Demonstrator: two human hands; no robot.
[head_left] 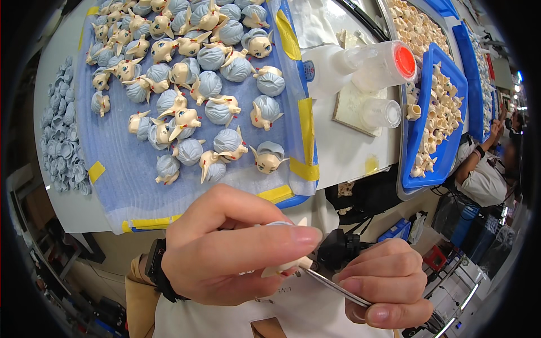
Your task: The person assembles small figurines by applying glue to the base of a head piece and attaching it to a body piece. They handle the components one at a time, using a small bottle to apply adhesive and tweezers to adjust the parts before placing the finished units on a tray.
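My left hand [225, 245], with a dark watch at the wrist, is closed around a small doll head [305, 263] with pointed ears. Fingers hide most of that head; a little blue-grey hair, an ear and the pale neck stub show. Pinched in my right hand [389, 281] is a pair of slim metal tweezers [335, 286], whose tip reaches the doll head beside its neck stub. Beyond my hands, several finished-looking doll heads [269, 157] with blue-grey hair lie on a blue tray [135, 197] lined with thin white sheeting and edged with yellow tape.
Blue-grey hair pieces [59, 132] are heaped left of the tray. To its right stand a white bottle [324, 70], a clear jar with a red-orange end [375, 62] and a small clear cup [383, 112]. A blue bin [410, 169] holds pale parts. Another person [484, 174] sits far right.
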